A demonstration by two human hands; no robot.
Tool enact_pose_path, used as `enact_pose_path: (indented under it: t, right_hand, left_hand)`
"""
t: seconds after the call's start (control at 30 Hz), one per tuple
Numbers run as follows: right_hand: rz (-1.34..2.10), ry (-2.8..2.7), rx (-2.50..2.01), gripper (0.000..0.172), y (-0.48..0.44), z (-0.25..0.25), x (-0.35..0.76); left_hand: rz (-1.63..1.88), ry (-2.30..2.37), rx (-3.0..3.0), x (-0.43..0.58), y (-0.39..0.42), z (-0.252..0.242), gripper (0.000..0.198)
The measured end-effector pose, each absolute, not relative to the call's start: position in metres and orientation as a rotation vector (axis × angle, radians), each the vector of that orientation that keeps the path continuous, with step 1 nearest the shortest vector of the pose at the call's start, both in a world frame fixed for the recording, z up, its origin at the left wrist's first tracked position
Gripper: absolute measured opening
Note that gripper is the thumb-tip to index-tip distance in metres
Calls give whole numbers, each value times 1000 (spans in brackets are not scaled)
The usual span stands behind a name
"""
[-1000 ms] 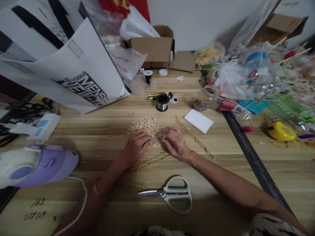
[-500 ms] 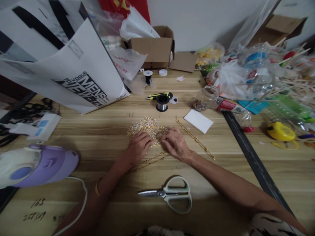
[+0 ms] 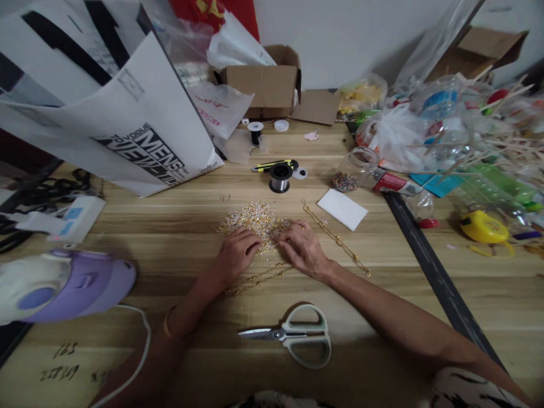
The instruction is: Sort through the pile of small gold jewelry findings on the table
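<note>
Nearest, scissors [image 3: 280, 335] lie flat on the wooden table [image 3: 187, 224]. Beyond, a gold chain [image 3: 266, 275] probably handles light, limp and slippery, best pinched near an end. The left hand [image 3: 238, 252] and right hand [image 3: 302, 249] curl at a pile of tiny gold-and-silver pieces [image 3: 255, 215]; I cannot tell whether either grasps any. The pieces look light, easily scattered, best picked singly.

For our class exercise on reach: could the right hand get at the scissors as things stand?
Probably yes: the scissors lie on the near side of the right hand, with nothing covering their handles, though whether the hand holds something small is unclear.
</note>
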State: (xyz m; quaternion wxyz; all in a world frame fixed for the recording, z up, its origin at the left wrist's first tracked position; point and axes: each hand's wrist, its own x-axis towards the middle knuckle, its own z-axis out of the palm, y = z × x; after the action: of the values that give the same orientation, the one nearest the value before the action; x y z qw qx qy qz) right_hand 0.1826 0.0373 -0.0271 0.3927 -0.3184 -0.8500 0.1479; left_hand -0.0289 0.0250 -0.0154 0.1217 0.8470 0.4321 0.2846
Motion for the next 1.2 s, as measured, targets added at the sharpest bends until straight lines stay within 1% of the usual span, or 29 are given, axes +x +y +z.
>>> enact_pose_path:
  t: [0.2,0.47,0.73,0.87,1.2]
  right_hand:
    - [372,-2151,-804,6,37,-27,182]
    - [388,-2153,-807,6,38,-28,183]
    - [379,-2162,-788,6,38,-27,183]
    - [373,-2165,-798,7,38,-27,183]
    - [397,-2161,-795,6,38,-28,183]
  left_hand:
    - [785,1292,2500,-28,24,-15,13]
    - [773,1387,2470,-41,29,2,11]
    - [477,1335,2513,-45,29,13,12]
    - [376,1345,2558,-45,27,11,7]
    - [449,1385,2514,-44,27,4,14]
